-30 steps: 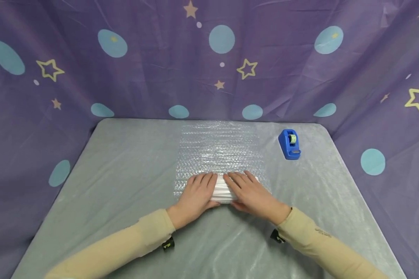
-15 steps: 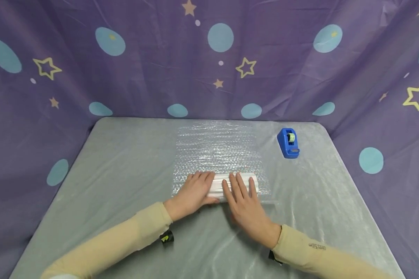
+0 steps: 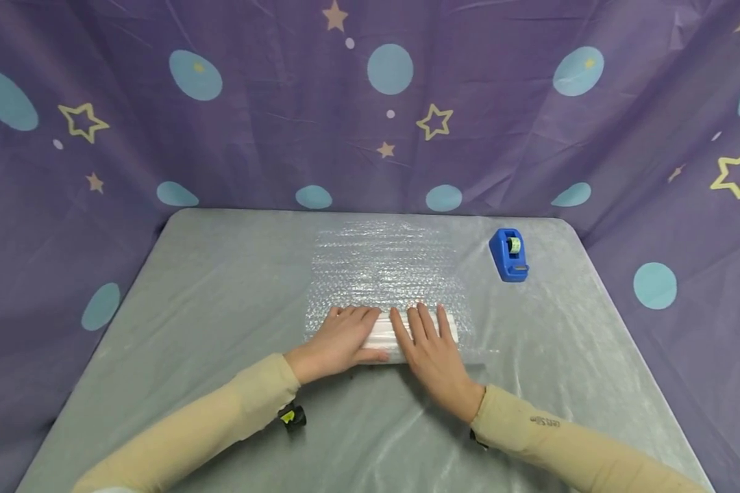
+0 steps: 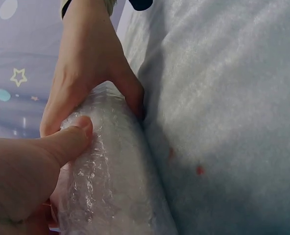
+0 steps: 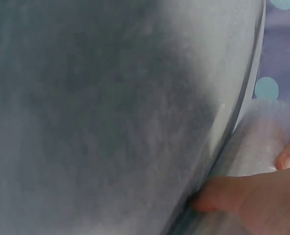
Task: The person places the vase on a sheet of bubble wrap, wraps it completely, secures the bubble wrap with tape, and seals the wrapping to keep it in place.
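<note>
A sheet of bubble wrap lies flat on the table, its near end rolled round something white. My left hand grips the left part of this bubble-wrap roll, fingers over the far side and thumb along the near side. Over the right part lies my right hand, fingers spread across the top; its thumb presses the near side in the right wrist view. In the left wrist view the clear bubbles cover the roll, and both hands clasp it. What is inside is mostly hidden.
A blue tape dispenser stands at the back right of the table. The table has a grey cloth surface. Behind it and at both sides hangs a purple curtain with stars and blue spots.
My right hand has shifted its hold: its wrist has come nearer and its fingers are now spread over the roll. The left hand stays at the left part, its thumb straighter along the near side.
</note>
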Demonstrator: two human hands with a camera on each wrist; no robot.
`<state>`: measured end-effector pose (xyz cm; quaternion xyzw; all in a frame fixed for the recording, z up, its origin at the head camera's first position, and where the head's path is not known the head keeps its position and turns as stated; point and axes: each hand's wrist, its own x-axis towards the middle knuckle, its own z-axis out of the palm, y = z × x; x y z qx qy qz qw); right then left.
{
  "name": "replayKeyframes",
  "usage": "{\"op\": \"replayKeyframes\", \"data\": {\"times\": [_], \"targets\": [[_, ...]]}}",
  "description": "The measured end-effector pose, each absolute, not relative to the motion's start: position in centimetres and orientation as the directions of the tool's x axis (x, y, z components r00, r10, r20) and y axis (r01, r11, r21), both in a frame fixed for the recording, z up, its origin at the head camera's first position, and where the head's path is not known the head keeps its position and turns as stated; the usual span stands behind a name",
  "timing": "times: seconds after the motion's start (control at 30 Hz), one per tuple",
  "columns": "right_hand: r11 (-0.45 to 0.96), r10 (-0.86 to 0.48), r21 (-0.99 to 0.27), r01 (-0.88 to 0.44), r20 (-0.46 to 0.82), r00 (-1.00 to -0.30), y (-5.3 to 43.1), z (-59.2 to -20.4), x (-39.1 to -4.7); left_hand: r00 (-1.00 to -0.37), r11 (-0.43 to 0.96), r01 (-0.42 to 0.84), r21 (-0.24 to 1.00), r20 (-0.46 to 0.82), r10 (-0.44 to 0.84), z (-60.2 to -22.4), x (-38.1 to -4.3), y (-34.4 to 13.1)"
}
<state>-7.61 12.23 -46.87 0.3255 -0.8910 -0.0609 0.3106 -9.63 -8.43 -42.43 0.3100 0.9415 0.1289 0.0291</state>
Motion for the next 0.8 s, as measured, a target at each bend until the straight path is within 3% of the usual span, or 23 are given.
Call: {"op": "replayKeyframes", "data": {"times": [0.23, 0.4, 0.57, 0.8], "targets": [[0.775, -0.623, 0.271, -0.570, 0.477, -0.620, 12.2, -47.0, -7.5, -0.795, 0.769, 0.583, 0.263, -0.014, 0.607, -42.6, -9.6, -8.8], [0.775, -0.627, 0.258, -0.577, 0.425, -0.653, 12.2, -47.1, -7.6, -0.801, 0.776, 0.586, 0.231, 0.026, 0.598, -42.7, -9.7, -8.8], [0.771, -0.633, 0.236, -0.592, 0.381, -0.674, 12.2, -46.7, -8.1, -0.792, 0.788, 0.606, 0.111, 0.175, 0.585, -42.3, -9.0, -8.3], [0.758, -0.646, 0.150, -0.635, 0.307, -0.699, 12.2, -45.6, -9.1, -0.694, 0.784, 0.610, -0.114, 0.400, 0.599, -42.4, -6.6, -6.6]]}}
